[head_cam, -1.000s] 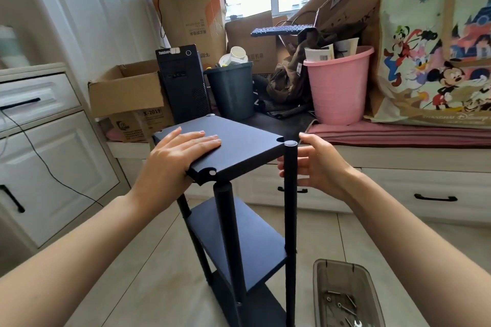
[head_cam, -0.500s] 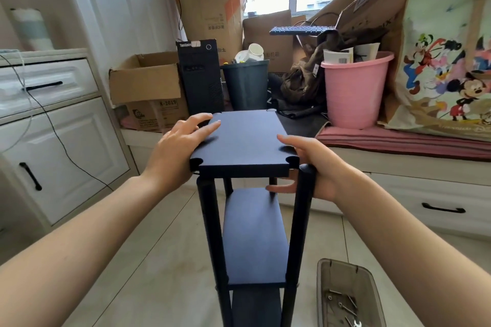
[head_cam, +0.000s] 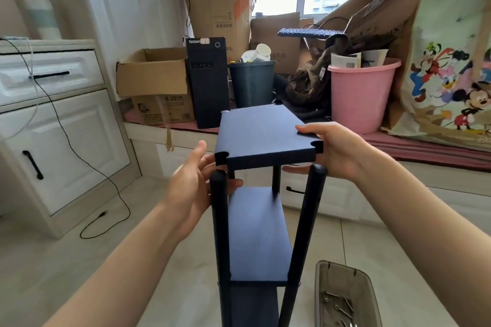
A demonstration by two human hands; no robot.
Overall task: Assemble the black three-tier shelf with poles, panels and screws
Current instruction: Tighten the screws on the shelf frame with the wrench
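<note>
Over tiled floor (head_cam: 106, 260), unseated black top panel (head_cam: 261, 133) above poles (head_cam: 220, 220).

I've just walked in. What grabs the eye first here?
A tall black three-tier shelf stands mid-floor, its flat black top panel held above the two near poles by the right hand, while the left hand is at the left pole. Behind it, a pink plastic bucket sits among cardboard boxes.
</note>
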